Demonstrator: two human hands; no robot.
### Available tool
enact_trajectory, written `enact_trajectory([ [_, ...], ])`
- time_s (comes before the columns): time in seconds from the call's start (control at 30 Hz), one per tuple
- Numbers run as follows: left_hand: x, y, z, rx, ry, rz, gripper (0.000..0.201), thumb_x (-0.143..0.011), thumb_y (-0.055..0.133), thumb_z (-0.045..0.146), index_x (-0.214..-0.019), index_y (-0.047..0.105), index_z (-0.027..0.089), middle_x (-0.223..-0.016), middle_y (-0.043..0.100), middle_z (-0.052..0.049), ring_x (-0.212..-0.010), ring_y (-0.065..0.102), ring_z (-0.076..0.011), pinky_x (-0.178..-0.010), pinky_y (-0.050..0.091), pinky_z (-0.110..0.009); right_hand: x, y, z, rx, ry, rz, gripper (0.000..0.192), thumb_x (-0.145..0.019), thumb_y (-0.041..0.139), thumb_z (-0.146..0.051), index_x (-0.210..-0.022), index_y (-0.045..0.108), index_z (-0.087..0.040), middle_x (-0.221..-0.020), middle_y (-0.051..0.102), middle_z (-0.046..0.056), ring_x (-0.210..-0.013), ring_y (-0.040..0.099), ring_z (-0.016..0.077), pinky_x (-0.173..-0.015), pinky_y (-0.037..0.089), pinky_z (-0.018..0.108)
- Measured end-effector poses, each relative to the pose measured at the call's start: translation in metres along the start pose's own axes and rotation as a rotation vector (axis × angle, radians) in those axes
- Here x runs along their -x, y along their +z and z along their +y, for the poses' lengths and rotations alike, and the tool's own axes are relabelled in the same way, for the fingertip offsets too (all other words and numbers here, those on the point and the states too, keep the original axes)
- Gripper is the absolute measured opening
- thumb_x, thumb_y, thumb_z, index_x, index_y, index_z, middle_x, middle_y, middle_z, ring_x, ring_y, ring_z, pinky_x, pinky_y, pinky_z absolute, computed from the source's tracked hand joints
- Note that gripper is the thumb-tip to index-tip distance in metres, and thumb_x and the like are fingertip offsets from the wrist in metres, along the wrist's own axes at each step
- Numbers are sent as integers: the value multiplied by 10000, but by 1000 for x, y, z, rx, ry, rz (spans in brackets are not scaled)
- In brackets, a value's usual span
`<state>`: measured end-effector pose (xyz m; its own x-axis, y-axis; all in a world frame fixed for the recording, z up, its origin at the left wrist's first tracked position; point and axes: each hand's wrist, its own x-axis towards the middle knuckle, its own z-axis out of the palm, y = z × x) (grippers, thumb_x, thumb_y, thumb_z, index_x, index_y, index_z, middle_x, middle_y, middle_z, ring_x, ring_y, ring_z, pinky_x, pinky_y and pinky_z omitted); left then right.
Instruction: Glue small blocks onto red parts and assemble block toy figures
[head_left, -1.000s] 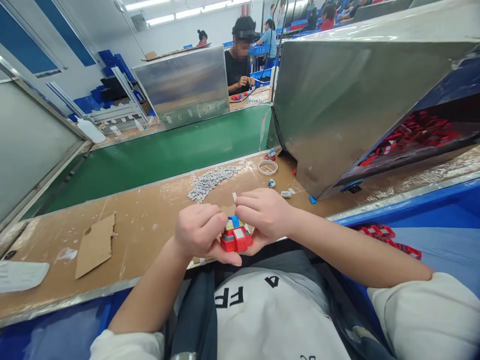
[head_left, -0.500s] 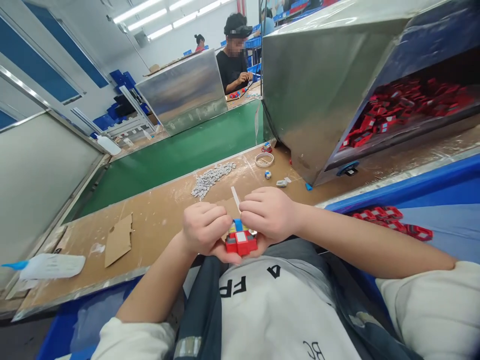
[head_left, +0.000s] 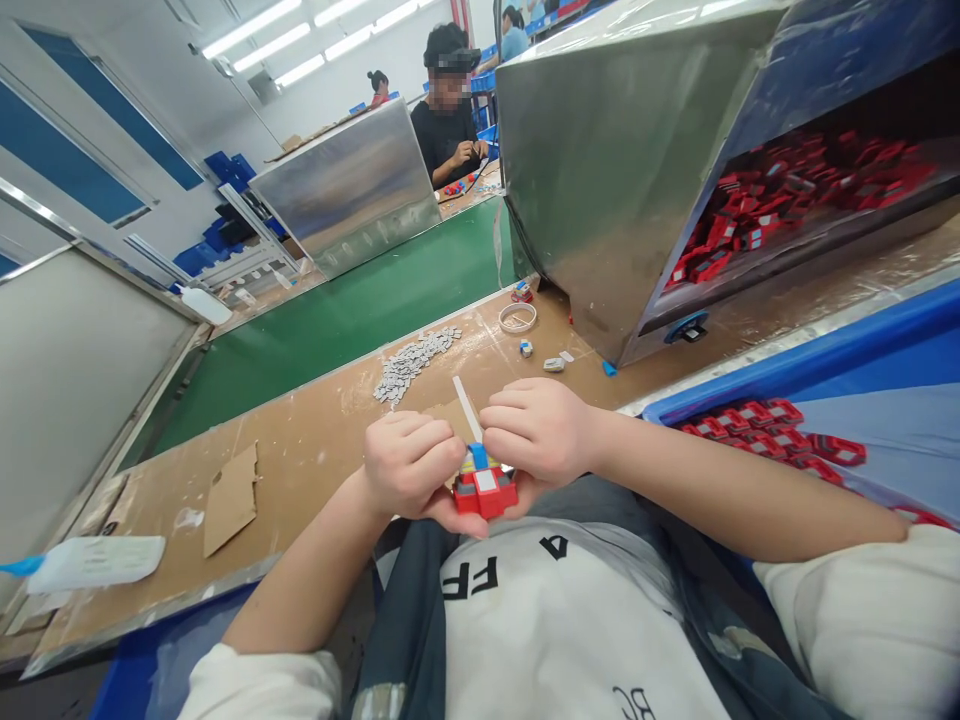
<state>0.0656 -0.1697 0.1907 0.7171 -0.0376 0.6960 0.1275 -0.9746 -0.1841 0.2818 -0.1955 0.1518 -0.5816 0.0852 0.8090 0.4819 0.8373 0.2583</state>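
Between my two hands is a small red plastic toy piece (head_left: 487, 492) with a blue strip, yellow bits and a white square on its front. My left hand (head_left: 415, 468) is closed on its left side, thumb along the lower edge. Around the right side curl the fingers of my right hand (head_left: 535, 432). A narrow white strip (head_left: 466, 408) lies just beyond the toy piece, its near end close to my right fingertips. My fingers hide the toy's sides. Farther out on the bench is a heap of small grey pieces (head_left: 416, 362).
A metal bin (head_left: 630, 170) with many red parts (head_left: 795, 205) stands at right. Below it, a blue crate (head_left: 885, 350) holds more red pieces (head_left: 750, 430). A tape ring (head_left: 517, 318), cardboard (head_left: 231, 500) and glue bottle (head_left: 97, 563) lie on the bench. A co-worker (head_left: 448, 120) sits beyond.
The view has shifted slightly, so the background sits a little to the left. Both hands still hold the red toy piece, and more of the white strip shows beyond it.
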Motion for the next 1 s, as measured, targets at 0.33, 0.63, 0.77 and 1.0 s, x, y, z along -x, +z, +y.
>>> enact_trajectory([
  [0.33, 1, -8, 0, -51, 4, -56, 687, -1081, 345, 722, -637, 466, 212, -550, 401, 22, -491, 315, -139, -490, 246, -321, 2, 10, -1, -20, 15, 5, 636, -1023, 374, -778, -706, 463, -234, -661, 417, -22, -603, 357, 159, -577, 258, 311],
  [0.63, 7, -11, -3, -18, -64, -99, 676, -1080, 330, 731, -668, 461, 210, -567, 405, 36, -481, 331, -132, -492, 249, -329, 4, 22, -3, -122, 101, 26, 653, -1009, 387, -808, -698, 442, -236, -670, 436, -19, -590, 360, 154, -571, 263, 311],
  [0.77, 6, -12, -3, -22, -91, -136, 667, -1073, 354, 736, -680, 462, 208, -579, 437, 36, -475, 344, -124, -489, 253, -320, 11, 30, -5, -205, 171, 19, 632, -1030, 384, -779, -702, 426, -240, -672, 433, -16, -586, 356, 155, -577, 269, 305],
  [1.0, -1, -13, 4, -131, -85, -187, 669, -1067, 357, 746, -692, 480, 206, -608, 466, 29, -491, 384, -125, -495, 249, -317, 24, 33, -6, -295, 223, 9, 631, -1032, 403, -776, -720, 465, -231, -686, 444, -1, -599, 361, 159, -588, 291, 301],
])
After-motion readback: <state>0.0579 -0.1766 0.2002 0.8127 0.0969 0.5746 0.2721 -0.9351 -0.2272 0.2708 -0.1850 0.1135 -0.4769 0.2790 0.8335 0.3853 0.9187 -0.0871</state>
